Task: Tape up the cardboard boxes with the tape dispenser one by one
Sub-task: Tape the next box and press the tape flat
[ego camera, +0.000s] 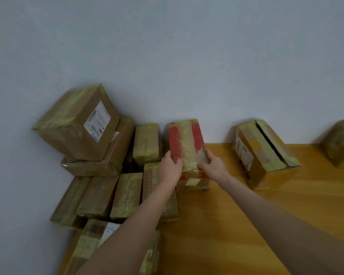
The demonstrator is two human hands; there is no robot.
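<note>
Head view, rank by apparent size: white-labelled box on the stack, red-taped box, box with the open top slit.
1. white-labelled box
2. open-slit box
3. red-taped box, narrowest, though the hands cover part of it

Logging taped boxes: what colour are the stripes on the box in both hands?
Red, with yellowish tape between, on the held box; head view shows it.

Setting: a plain packing or parcel-handling room. Evidence: many taped cardboard boxes [99, 195] piled at left on a wooden surface [226, 225], one bearing a printed shipping label [97, 121]. Bare pale wall [167, 46] behind. More boxes stand at far right.
</note>
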